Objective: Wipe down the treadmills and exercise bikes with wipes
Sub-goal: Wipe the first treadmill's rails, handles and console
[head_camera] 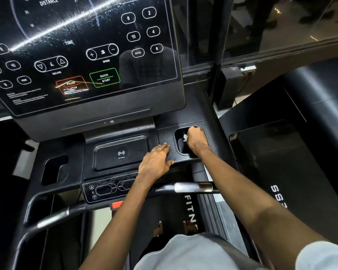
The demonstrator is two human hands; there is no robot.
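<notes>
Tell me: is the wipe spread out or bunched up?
Bunched up. Only a small crumpled white bit of the wipe shows from the right hand, which holds it down inside the cup holder.

Two treadmills: the near one (113,131) and a second (293,152) to its right. One display panel (76,45), with five numbered buttons (133,36) in its right cluster, one green quick-start button (105,77) and one red pause-stop button (71,85). One wireless charging pad (121,152). Two cup holders, left (54,169) and right (180,147). Two chrome handlebar sensors (193,187) (53,219). One red safety tab (116,204). One white wipe (185,137). Two grips: left grip (155,162), right grip (196,139). Two bare feet (158,228) (188,226).
</notes>
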